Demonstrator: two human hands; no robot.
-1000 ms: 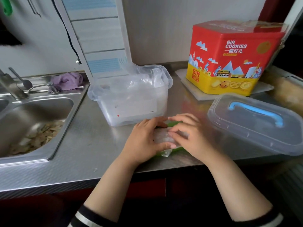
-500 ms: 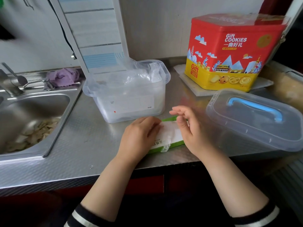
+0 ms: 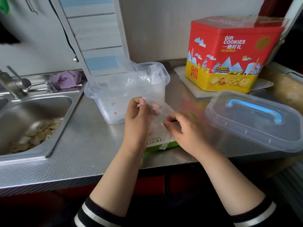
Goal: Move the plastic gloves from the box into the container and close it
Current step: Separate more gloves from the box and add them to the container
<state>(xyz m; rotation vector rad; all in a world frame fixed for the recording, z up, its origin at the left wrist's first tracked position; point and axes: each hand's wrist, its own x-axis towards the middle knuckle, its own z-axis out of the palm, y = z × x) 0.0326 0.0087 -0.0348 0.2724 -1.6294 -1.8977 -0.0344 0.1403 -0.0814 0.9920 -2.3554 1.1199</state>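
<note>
Plastic glove (image 3: 155,108) in left hand (image 3: 139,118)

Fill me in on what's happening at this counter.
A person is pulling thin plastic gloves out of a green and white box lying on the steel counter. The left hand pinches a glove and lifts it toward the open clear container, which already holds some crumpled plastic. The right hand rests on the box with its fingers curled at the opening. The lid with the blue handle lies off to the right, so the container is not yet closed.
</note>
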